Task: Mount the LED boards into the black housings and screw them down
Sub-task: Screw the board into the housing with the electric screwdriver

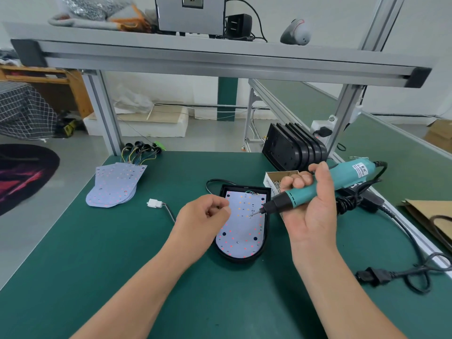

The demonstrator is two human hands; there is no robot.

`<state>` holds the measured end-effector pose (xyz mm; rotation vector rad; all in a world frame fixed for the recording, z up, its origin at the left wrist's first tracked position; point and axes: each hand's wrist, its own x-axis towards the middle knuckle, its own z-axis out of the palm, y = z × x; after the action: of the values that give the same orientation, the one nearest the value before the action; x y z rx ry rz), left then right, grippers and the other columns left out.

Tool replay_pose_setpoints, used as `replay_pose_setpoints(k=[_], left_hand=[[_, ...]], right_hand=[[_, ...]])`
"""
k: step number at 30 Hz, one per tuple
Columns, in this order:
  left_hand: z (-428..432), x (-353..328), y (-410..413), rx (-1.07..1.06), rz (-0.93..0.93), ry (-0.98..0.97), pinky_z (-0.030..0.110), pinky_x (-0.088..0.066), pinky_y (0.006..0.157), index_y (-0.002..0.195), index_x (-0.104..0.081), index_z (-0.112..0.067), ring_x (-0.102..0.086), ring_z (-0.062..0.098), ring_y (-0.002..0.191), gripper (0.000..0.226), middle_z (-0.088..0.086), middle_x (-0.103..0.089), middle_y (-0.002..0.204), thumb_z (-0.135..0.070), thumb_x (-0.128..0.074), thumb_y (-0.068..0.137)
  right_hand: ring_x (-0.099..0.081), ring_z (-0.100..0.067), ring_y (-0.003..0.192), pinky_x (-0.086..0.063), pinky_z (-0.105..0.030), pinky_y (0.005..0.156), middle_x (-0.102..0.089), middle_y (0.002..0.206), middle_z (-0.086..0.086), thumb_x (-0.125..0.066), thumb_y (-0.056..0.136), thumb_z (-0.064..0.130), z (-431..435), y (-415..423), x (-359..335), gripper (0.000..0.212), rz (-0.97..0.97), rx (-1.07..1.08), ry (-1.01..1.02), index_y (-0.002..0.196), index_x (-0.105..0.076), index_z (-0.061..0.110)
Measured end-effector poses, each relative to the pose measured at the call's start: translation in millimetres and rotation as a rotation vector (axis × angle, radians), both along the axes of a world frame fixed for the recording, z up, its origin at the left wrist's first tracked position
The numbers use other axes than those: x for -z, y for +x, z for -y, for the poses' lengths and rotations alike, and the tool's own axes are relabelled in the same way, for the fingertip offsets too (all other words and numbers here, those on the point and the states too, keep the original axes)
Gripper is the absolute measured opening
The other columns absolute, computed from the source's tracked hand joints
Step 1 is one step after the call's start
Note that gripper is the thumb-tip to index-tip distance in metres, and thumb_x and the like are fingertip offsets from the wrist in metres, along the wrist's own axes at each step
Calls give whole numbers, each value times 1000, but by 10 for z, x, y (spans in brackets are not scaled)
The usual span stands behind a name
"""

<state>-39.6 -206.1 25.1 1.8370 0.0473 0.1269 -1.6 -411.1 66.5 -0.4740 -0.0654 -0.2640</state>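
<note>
- Noted LED board (241, 226) seated in black housing (235, 259), long axis running away from body.
- Found right hand (310, 209) clenched round electric screwdriver (326, 185), bit slanted down-left onto mid-board.
- Saw left hand (201, 217) curled at board's left edge; contents indiscernible.

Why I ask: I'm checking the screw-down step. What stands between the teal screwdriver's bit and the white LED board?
Nothing visible. The right hand grips the teal electric screwdriver, whose bit tip is at the white LED board in the black housing. The left hand is at the board's left edge, left of the bit.
</note>
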Motion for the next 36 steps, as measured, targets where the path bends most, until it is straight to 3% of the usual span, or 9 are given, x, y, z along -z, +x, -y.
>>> replay_pose_setpoints(k=[3,9,16,25,31,36], left_hand=[[49,-26,-101,134,64,85,12,-46,61,101,-76,-39,-53,4,60,10,-15,-60,69,-35,-75,92],[114,-45,-201,212,116,121,11,-41,58,104,-72,-47,-41,5,55,18,-14,-40,61,-38,-79,91],[150,-47,-215,188,136,113,8,-39,53,93,-74,-42,-41,2,51,10,-14,-43,57,-32,-77,96],[151,-62,-233,177,146,205,14,-38,54,87,-74,-38,-39,4,55,10,-14,-43,58,-35,-73,96],[162,-90,-269,143,208,374,15,-36,58,81,-70,-34,-48,6,63,17,-17,-51,66,-29,-73,97],[184,-139,-302,133,210,551,22,-36,61,82,-66,-35,-52,4,72,17,-34,-54,84,-27,-68,97]], right_hand=[[-48,-12,61,-54,-30,70,-45,72,4,-71,100,26,-1,-9,-15,15,-1,4,3,94,-62,16],[-48,-13,61,-54,-31,72,-45,72,3,-71,100,26,-33,-27,-17,15,9,17,-25,93,-62,16],[-48,-12,61,-55,-30,71,-45,71,3,-70,100,25,-57,-38,-18,14,21,3,-32,93,-63,15],[-47,-12,60,-53,-29,71,-46,71,4,-68,100,24,-63,-59,-32,12,43,-9,-97,95,-60,16],[-45,-13,60,-50,-31,68,-43,70,4,-64,102,21,-52,-97,-60,11,155,-43,-265,94,-56,18],[-46,-15,60,-51,-33,69,-43,71,2,-59,105,19,-83,-137,-59,13,248,-57,-403,92,-59,20]])
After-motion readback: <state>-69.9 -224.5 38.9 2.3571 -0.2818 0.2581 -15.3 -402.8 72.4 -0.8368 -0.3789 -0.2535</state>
